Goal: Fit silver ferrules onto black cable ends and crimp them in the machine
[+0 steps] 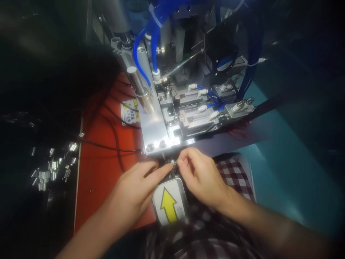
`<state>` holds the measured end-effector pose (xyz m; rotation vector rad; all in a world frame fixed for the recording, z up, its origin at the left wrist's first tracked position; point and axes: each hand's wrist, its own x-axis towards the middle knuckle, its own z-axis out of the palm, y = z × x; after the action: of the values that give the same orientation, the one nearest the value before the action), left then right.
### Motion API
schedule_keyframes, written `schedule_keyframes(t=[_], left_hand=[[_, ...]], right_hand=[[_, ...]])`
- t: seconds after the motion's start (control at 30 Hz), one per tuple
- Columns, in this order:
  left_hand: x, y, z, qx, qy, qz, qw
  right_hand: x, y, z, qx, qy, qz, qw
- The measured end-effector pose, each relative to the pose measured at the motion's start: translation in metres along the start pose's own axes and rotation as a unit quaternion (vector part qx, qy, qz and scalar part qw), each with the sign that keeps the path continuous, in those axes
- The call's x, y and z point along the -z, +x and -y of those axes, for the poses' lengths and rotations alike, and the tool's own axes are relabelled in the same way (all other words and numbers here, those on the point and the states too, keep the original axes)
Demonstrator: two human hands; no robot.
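Both hands meet at the front edge of a metal machine fixture point(155, 131). My left hand point(137, 183) comes in from the left, palm down, one digit reaching right to a tiny shiny part point(174, 164). Its other fingers are bent and partly hidden against the fixture's edge; what they close on cannot be made out. On the right, my right hand point(199, 172) is closed in a pinch, thumb and forefinger tips at the same tiny part, other fingers curled in. The part is too small to name. Just below the fingertips lies a white plate with a yellow arrow point(168, 205).
Blue air hoses point(155, 46) and small pneumatic cylinders point(201, 120) fill the machine behind. Black cables cross the orange base point(99, 172), which bears a warning label point(130, 112). Loose shiny metal pieces point(50, 172) lie at the left. Checked cloth point(234, 172) shows beneath my right arm.
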<state>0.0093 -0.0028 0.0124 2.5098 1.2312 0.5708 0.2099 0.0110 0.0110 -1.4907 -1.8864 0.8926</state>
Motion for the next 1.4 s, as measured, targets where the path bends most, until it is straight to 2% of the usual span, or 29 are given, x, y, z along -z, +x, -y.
schedule_keyframes(t=[0.23,0.33,0.43,0.57,0.83,0.97,1.0,1.07,1.17,1.3,1.4], left_hand=[[0.001,0.003,0.000,-0.005,0.006,0.012,1.000],[-0.003,0.000,0.002,-0.007,0.001,-0.002,1.000],[-0.006,-0.002,0.004,-0.003,-0.001,-0.014,1.000],[-0.005,-0.003,0.003,0.000,-0.006,-0.011,1.000],[-0.005,-0.003,0.003,0.004,-0.011,-0.007,1.000],[-0.006,-0.003,0.003,0.004,-0.020,-0.019,1.000],[-0.006,-0.003,0.003,0.004,-0.025,-0.022,0.999],[-0.004,-0.003,0.002,0.001,-0.029,-0.027,0.999],[0.001,0.000,0.000,0.000,-0.021,-0.010,1.000],[0.006,0.005,-0.003,0.003,-0.015,0.008,1.000],[0.006,0.006,-0.004,0.004,-0.018,0.014,1.000]], right_hand=[[0.000,0.003,0.008,-0.088,0.004,0.028,0.996],[0.002,0.005,0.007,-0.125,0.055,0.054,0.989],[0.002,0.004,0.002,-0.145,0.141,0.039,0.979],[-0.001,0.000,-0.002,-0.160,0.224,0.013,0.961],[-0.009,0.005,0.005,-0.220,0.314,0.054,0.922],[-0.007,0.009,0.004,-0.281,0.370,0.111,0.878],[-0.005,0.009,0.004,-0.284,0.369,0.120,0.877],[-0.003,0.010,0.002,-0.259,0.347,0.116,0.894],[-0.004,0.009,0.002,-0.203,0.313,0.073,0.925],[-0.010,0.010,0.007,-0.213,0.313,0.021,0.925],[-0.012,0.011,0.013,-0.220,0.308,0.006,0.926]])
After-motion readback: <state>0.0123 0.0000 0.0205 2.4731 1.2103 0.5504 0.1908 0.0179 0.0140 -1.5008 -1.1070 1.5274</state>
